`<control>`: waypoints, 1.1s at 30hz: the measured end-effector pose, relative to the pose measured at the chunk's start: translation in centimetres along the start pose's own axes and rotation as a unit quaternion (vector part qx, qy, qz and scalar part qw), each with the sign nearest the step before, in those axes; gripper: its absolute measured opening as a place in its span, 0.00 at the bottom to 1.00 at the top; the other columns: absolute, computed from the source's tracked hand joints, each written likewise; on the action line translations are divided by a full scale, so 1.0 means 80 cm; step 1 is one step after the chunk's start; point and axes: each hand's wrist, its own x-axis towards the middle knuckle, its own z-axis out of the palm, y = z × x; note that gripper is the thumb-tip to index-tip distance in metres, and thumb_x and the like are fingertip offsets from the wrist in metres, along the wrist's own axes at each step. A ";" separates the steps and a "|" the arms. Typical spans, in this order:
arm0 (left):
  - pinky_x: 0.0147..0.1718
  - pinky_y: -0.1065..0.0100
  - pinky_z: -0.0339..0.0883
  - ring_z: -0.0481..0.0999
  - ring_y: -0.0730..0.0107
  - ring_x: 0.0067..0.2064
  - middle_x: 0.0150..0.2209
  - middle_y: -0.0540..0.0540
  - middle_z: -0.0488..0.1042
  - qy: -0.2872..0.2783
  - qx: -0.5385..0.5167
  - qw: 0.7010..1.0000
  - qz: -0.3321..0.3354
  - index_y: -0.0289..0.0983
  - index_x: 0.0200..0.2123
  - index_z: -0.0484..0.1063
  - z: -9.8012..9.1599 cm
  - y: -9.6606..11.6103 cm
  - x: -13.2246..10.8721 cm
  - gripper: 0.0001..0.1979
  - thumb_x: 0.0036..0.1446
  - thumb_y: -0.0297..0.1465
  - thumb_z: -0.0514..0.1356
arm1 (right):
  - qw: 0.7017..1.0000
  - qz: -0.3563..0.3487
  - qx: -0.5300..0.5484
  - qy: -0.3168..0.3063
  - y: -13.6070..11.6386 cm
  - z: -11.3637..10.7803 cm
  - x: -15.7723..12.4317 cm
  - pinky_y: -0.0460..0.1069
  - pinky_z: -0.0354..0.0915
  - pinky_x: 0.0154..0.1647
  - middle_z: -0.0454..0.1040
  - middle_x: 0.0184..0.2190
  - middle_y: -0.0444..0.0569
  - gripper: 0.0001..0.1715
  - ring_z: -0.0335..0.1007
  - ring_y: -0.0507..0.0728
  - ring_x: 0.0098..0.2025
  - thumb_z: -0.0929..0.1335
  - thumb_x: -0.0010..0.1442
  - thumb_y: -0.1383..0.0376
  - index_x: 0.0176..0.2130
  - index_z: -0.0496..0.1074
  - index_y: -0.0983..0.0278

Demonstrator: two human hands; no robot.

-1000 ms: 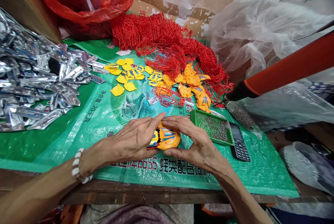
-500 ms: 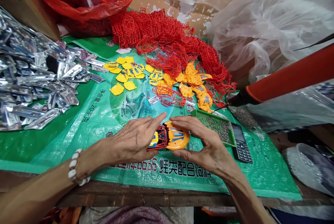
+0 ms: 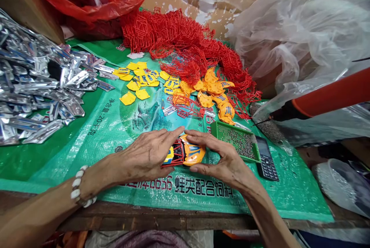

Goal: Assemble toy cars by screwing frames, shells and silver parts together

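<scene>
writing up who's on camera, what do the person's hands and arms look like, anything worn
The left hand and right hand are ungloved, and no sleeves show. A bracelet of chunky, rounded whitish beads with some brown circles the left wrist; nothing shows on the right.

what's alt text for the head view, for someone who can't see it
A person's left-hand grip and right-hand grip cup a yellow-orange toy car over a green sheet. Beyond lie yellow panels, orange shells and red frames; silvery strips heap at left, a green tray at right.
</scene>
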 end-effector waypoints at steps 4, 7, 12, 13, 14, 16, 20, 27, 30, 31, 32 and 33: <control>0.51 0.56 0.70 0.71 0.49 0.58 0.58 0.29 0.69 -0.005 0.012 1.000 -0.004 0.29 0.68 0.40 -0.002 0.001 0.002 0.45 0.56 0.36 0.62 | 1.000 -0.014 0.005 0.007 0.002 0.002 -0.001 0.61 0.70 0.57 0.73 0.55 0.55 0.32 0.71 0.60 0.57 0.76 0.50 0.60 0.54 0.71 0.58; 0.51 0.56 0.71 0.72 0.49 0.57 0.58 0.29 0.68 0.000 0.017 1.000 -0.001 0.29 0.67 0.40 -0.002 0.000 0.002 0.45 0.55 0.37 0.62 | 0.999 -0.016 0.027 0.022 0.003 0.004 -0.003 0.60 0.70 0.56 0.73 0.55 0.55 0.31 0.71 0.59 0.57 0.76 0.50 0.58 0.53 0.72 0.59; 0.51 0.56 0.70 0.71 0.49 0.57 0.59 0.29 0.67 0.007 0.016 1.000 0.016 0.29 0.67 0.40 -0.004 0.001 0.005 0.44 0.56 0.36 0.61 | 1.000 -0.005 0.012 0.017 0.004 0.003 -0.002 0.60 0.70 0.56 0.73 0.55 0.55 0.31 0.71 0.59 0.56 0.77 0.50 0.60 0.53 0.72 0.58; 0.50 0.56 0.70 0.72 0.49 0.56 0.58 0.29 0.68 0.005 0.013 1.000 0.011 0.29 0.67 0.41 -0.004 0.002 0.006 0.43 0.56 0.36 0.61 | 1.000 -0.004 0.018 0.011 0.005 0.002 0.000 0.60 0.70 0.55 0.73 0.54 0.54 0.30 0.72 0.59 0.56 0.77 0.49 0.60 0.52 0.73 0.59; 0.50 0.57 0.70 0.73 0.49 0.55 0.57 0.29 0.69 0.002 0.009 1.000 0.005 0.29 0.66 0.42 -0.003 0.002 0.006 0.43 0.56 0.37 0.61 | 1.000 -0.003 0.029 0.007 0.006 0.001 0.001 0.59 0.70 0.55 0.74 0.53 0.54 0.30 0.72 0.59 0.55 0.77 0.48 0.60 0.51 0.73 0.59; 0.49 0.57 0.70 0.73 0.49 0.54 0.56 0.30 0.70 -0.003 0.005 1.000 -0.005 0.29 0.67 0.42 -0.002 0.002 0.006 0.43 0.56 0.36 0.61 | 0.998 -0.001 0.056 0.007 0.006 0.001 0.002 0.58 0.71 0.54 0.74 0.53 0.53 0.30 0.72 0.59 0.54 0.78 0.47 0.60 0.49 0.73 0.59; 0.51 0.57 0.68 0.70 0.50 0.56 0.58 0.32 0.67 0.015 0.003 1.000 0.011 0.32 0.69 0.36 -0.004 0.001 0.005 0.44 0.59 0.36 0.59 | 0.997 0.041 0.070 0.014 0.001 0.002 0.002 0.60 0.68 0.56 0.74 0.53 0.52 0.30 0.72 0.60 0.55 0.77 0.48 0.58 0.50 0.73 0.59; 0.36 0.62 0.69 0.72 0.58 0.41 0.43 0.44 0.69 -0.026 0.019 0.997 0.069 0.51 0.64 0.56 -0.016 -0.002 0.011 0.29 0.62 0.35 0.59 | 0.977 0.141 0.161 0.007 -0.007 0.007 0.001 0.64 0.61 0.63 0.71 0.57 0.54 0.62 0.69 0.63 0.59 0.80 0.43 0.60 0.68 0.49 0.54; 0.37 0.62 0.69 0.71 0.59 0.42 0.44 0.43 0.68 -0.014 -0.002 0.997 0.080 0.49 0.64 0.56 -0.013 -0.005 0.011 0.29 0.62 0.32 0.58 | 0.962 0.160 0.220 0.024 -0.005 0.015 -0.005 0.63 0.60 0.64 0.68 0.60 0.54 0.61 0.66 0.62 0.62 0.79 0.44 0.62 0.68 0.50 0.53; 0.37 0.62 0.69 0.71 0.59 0.42 0.45 0.42 0.68 -0.011 -0.009 0.997 0.082 0.48 0.64 0.57 -0.013 -0.005 0.011 0.28 0.62 0.31 0.58 | 0.957 0.165 0.236 0.030 -0.005 0.018 -0.007 0.62 0.60 0.64 0.67 0.61 0.53 0.60 0.64 0.62 0.62 0.79 0.44 0.62 0.68 0.50 0.53; 0.38 0.61 0.69 0.71 0.58 0.43 0.45 0.42 0.68 -0.010 -0.013 0.997 0.080 0.48 0.64 0.58 -0.012 -0.005 0.011 0.28 0.62 0.30 0.58 | 0.953 0.169 0.248 0.036 -0.005 0.020 -0.009 0.62 0.60 0.65 0.66 0.62 0.53 0.60 0.64 0.62 0.63 0.79 0.44 0.63 0.67 0.51 0.53; 0.38 0.61 0.69 0.71 0.58 0.43 0.44 0.42 0.68 -0.010 -0.013 0.997 0.080 0.47 0.63 0.59 -0.012 -0.005 0.012 0.27 0.61 0.30 0.59 | 0.950 0.171 0.257 0.041 -0.005 0.022 -0.011 0.61 0.59 0.65 0.65 0.63 0.53 0.58 0.62 0.61 0.64 0.79 0.45 0.63 0.67 0.52 0.53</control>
